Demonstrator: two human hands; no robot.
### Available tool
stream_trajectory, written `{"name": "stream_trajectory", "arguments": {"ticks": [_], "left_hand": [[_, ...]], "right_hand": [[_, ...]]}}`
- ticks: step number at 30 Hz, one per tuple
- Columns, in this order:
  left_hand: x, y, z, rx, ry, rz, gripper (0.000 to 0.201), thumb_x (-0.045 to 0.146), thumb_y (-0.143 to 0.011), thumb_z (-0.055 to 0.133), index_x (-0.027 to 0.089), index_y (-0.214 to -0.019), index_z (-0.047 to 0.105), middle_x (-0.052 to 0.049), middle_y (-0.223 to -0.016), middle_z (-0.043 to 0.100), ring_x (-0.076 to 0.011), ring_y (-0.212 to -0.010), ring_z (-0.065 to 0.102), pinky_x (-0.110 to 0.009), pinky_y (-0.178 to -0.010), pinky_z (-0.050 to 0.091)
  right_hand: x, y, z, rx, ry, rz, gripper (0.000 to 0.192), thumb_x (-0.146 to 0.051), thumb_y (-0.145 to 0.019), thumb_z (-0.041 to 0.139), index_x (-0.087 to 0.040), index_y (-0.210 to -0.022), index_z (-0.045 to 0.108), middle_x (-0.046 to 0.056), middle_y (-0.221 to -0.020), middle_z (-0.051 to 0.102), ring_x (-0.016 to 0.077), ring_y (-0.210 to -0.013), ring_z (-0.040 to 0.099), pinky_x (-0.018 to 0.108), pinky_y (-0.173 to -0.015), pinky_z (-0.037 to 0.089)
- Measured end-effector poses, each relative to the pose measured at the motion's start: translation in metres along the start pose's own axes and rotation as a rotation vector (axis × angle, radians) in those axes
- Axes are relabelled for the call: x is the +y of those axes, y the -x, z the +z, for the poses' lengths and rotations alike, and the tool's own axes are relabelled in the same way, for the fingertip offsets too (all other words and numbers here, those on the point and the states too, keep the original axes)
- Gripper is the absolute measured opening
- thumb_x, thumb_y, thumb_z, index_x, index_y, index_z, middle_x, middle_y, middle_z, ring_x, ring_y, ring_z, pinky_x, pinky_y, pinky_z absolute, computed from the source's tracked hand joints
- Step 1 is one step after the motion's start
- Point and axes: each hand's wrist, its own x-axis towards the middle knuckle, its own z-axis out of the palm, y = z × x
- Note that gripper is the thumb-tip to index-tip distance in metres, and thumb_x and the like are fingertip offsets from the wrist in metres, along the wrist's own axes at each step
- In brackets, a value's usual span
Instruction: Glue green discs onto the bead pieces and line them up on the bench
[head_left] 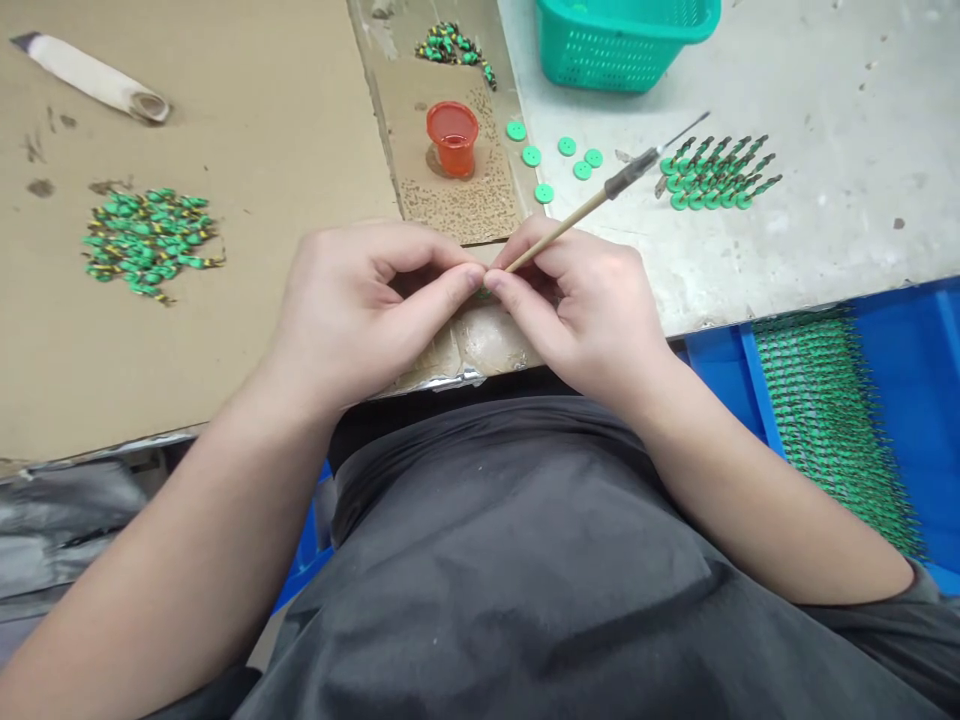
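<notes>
Two bare hands met at the near edge of the table, fingertips pressed together over a tiny green piece (486, 293) that was mostly hidden between them. The left hand (360, 300) was pinched shut on that piece with thumb and forefinger. The right hand (592, 310) gripped a thin wooden brush (600, 198), its handle running up and to the right, away from the fingers, with the dark ferrule and fine tip over the grey tabletop (825, 230).

Just beyond the hands stood a small orange cup (453, 136) on a strip of speckled cardboard (457, 200). Right of the cup lay several loose green discs (559, 160), and farther right a tidy row of green pins (716, 172). A teal basket (622, 40) sat at the far edge. On the left, a heap of green and yellow painted pieces (146, 240) rested on brown cardboard (225, 330), with a white paper roll (90, 77) far left. A blue tray (922, 420) of green pins lay near right.
</notes>
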Motion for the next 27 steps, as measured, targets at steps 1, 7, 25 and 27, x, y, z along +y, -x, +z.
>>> {"name": "stream_trajectory", "arguments": {"ticks": [1,7,25,27], "left_hand": [[0.000,0.000,0.000,0.003,-0.004,-0.009,0.035,0.057,-0.116,0.074,0.030,-0.110,0.096,0.006,-0.106,0.094,-0.0139,-0.093,0.083,-0.026,-0.087,0.063],[0.000,0.002,0.000,0.008,0.008,-0.004,0.032,0.053,-0.117,0.074,0.031,-0.110,0.096,0.007,-0.106,0.093,-0.0142,-0.098,0.086,-0.024,-0.093,0.066],[0.001,0.003,-0.002,-0.001,-0.039,-0.016,0.038,0.059,-0.116,0.070,0.032,-0.110,0.096,0.006,-0.108,0.095,-0.0160,-0.098,0.084,-0.026,-0.092,0.066],[0.001,0.003,-0.002,-0.003,-0.017,-0.004,0.035,0.056,-0.117,0.071,0.033,-0.111,0.096,0.007,-0.108,0.095,-0.0155,-0.098,0.084,-0.026,-0.093,0.066]], "right_hand": [[-0.001,-0.001,0.000,-0.002,0.014,-0.010,0.023,-0.037,-0.126,0.070,-0.027,-0.108,0.081,0.005,-0.114,0.089,0.0251,-0.106,0.085,0.038,-0.104,0.070],[-0.005,-0.002,0.004,0.019,0.058,0.012,0.023,-0.039,-0.125,0.071,-0.029,-0.106,0.079,0.006,-0.107,0.088,0.0284,-0.100,0.084,0.041,-0.099,0.069],[0.001,-0.001,0.010,0.124,0.030,-0.035,0.041,-0.046,-0.128,0.068,-0.027,-0.092,0.068,0.000,-0.090,0.077,0.0182,-0.081,0.075,0.033,-0.084,0.066],[0.001,-0.001,0.010,0.132,0.022,-0.030,0.043,-0.047,-0.128,0.069,-0.027,-0.090,0.066,0.000,-0.088,0.076,0.0175,-0.079,0.075,0.032,-0.083,0.065]]}}
